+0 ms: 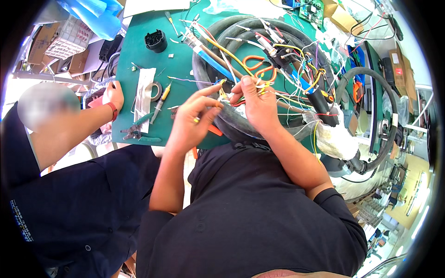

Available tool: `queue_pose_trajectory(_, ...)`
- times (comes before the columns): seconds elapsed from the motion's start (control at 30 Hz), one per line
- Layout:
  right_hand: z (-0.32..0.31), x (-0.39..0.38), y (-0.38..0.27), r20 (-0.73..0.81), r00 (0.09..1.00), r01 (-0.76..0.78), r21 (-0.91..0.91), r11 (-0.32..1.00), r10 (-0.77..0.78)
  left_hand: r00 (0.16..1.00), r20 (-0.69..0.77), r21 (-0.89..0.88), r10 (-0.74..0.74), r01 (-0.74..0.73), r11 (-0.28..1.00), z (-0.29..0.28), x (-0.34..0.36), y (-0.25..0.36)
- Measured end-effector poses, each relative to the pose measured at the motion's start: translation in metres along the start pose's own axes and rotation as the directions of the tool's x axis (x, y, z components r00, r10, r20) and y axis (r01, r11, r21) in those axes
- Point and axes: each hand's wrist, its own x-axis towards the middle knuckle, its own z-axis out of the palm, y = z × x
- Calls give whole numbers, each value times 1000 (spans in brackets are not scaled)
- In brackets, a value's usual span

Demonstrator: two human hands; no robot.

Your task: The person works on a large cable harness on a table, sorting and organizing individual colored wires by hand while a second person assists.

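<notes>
We see the right hand (260,105) pinching thin multicoloured plastic-coated wires (265,86) above the thick black rubber cable coil (202,69), the left hand's (191,121) bent fingers beside, their grip we cannot tell, and, with many ends loose, we judge the wiring only partly done.

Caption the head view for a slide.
Left hand and right hand handle thin wires over a coiled black cable on a green table.

Wire ends (224,96) btwn L hand (192,118) & R hand (259,105) are too small to tell, black cable coil (230,121) part-hidden by R hand, co-worker's head (48,107) blurred, blue sheet (95,17) cut off up top.
</notes>
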Motion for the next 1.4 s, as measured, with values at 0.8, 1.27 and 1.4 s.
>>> queue_pose_trajectory(0.8,-30,24,29,207,972,225,-679,699,-111,998,-52,-140,34,-41,989,23,-25,-37)
queue_pose_trajectory(1.27,-21,77,65,712,648,761,-624,180,-269,994,-60,-80,96,-100,992,24,-26,-40)
queue_pose_trajectory(1.4,-21,82,69,720,631,774,-607,179,-289,997,-54,-101,63,-68,993,22,-26,-38)
